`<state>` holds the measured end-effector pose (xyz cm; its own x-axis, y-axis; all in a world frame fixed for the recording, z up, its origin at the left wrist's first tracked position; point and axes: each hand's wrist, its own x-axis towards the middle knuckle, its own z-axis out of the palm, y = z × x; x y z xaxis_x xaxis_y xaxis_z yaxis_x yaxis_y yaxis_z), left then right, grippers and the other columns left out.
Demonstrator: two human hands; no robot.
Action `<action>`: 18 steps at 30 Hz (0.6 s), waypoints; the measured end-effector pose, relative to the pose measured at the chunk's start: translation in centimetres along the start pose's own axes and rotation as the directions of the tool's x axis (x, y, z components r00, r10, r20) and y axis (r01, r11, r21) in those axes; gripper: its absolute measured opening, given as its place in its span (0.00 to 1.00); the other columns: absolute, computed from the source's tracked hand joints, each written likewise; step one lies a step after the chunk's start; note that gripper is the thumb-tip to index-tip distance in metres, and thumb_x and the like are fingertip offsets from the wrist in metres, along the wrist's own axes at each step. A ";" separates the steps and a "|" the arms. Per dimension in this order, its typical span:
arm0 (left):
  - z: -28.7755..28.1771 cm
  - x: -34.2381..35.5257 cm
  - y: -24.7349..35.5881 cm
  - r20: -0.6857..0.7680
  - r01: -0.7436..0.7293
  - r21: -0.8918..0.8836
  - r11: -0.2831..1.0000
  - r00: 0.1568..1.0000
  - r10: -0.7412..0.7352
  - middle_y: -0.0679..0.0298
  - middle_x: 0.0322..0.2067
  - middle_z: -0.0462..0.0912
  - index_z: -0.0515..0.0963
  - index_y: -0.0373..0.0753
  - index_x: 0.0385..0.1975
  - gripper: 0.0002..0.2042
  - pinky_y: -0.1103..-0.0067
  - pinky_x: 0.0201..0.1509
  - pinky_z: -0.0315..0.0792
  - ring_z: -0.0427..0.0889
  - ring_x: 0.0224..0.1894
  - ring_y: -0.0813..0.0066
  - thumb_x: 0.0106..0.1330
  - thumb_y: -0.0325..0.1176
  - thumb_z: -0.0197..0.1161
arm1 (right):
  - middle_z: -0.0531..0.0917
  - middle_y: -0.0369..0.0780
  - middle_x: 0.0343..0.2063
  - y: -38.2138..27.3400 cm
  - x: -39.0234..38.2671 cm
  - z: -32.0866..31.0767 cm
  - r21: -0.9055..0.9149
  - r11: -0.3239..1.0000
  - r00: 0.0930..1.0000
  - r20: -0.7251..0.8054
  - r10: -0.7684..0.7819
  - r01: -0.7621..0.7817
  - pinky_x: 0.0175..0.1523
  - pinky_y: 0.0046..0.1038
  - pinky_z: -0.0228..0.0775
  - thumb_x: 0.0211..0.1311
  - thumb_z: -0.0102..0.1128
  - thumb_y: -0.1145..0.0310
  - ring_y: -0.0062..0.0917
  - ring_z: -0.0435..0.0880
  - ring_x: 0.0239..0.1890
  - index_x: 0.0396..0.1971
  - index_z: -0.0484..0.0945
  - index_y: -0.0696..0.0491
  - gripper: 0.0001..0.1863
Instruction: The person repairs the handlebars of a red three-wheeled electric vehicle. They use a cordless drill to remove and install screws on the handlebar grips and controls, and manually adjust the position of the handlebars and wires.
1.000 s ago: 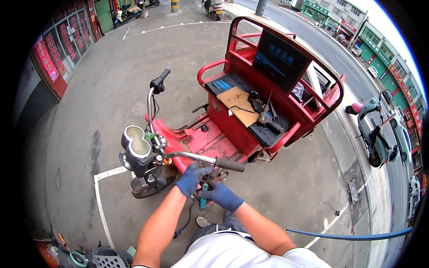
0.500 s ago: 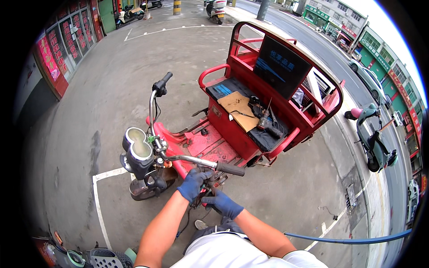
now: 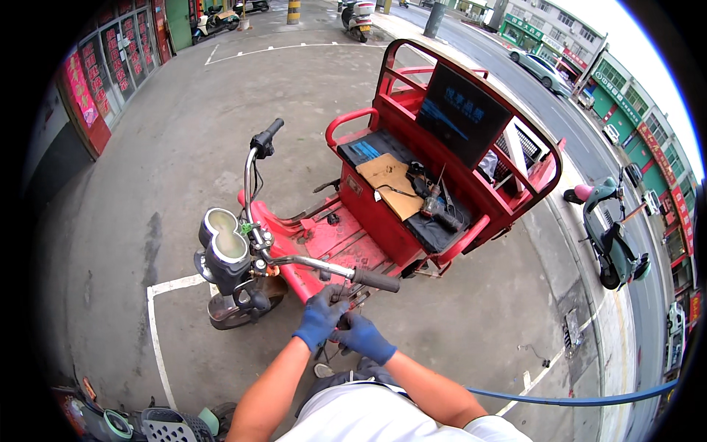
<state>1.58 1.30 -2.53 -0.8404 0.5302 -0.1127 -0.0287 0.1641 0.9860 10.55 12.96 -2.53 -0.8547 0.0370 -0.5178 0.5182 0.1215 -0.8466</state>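
Observation:
Both my hands wear blue gloves and meet below the right handlebar grip of a red cargo tricycle. My left hand has its fingers bent round a small dark part at the front of the red body; what it is I cannot make out. My right hand is curled just below and right of it, the held item hidden by the fingers. The twin gauge housing and chrome handlebar stand to the left.
On the tricycle's black seat lie cardboard and a drill. A mint scooter stands right near the road, another at lower left. A blue bar curves across lower right. A silver car is on the road.
The teal tool seen in my right hand a second ago is no longer visible. My hands have shifted slightly. The silver car has moved up the road.

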 end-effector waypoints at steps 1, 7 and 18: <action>-0.6 0.0 -0.3 0.041 0.016 -0.071 0.997 0.999 -0.013 0.60 0.38 0.83 0.75 0.33 0.48 0.17 0.76 0.44 0.77 0.82 0.38 0.73 0.62 0.32 0.63 | 0.83 0.42 0.33 0.0 -0.5 -0.1 -0.003 1.000 1.000 -0.027 -0.004 0.004 0.33 0.26 0.77 0.55 0.70 0.58 0.22 0.83 0.30 0.49 0.75 0.60 0.27; -2.1 0.7 -0.3 0.431 0.425 -0.661 0.619 0.890 -0.151 0.59 0.36 0.82 0.75 0.34 0.49 0.13 0.71 0.42 0.80 0.84 0.38 0.67 0.66 0.30 0.58 | 0.81 0.35 0.33 3.0 -0.7 -0.7 0.310 0.939 0.966 0.161 -0.203 0.146 0.39 0.25 0.75 0.61 0.66 0.61 0.18 0.80 0.35 0.47 0.74 0.58 0.21; -0.3 0.3 -0.5 0.044 -0.073 0.290 0.954 0.997 0.063 0.59 0.39 0.83 0.76 0.33 0.45 0.15 0.76 0.43 0.77 0.83 0.40 0.71 0.66 0.37 0.59 | 0.81 0.40 0.36 4.0 1.3 3.4 -0.101 0.979 0.984 0.027 -0.177 0.179 0.44 0.30 0.73 0.62 0.64 0.58 0.26 0.80 0.38 0.49 0.71 0.58 0.23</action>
<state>1.13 1.11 -3.02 -0.8159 0.5754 -0.0561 0.1905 0.3591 0.9137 11.62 10.14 -7.01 -0.9319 -0.0122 -0.3625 0.3506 0.2256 -0.9089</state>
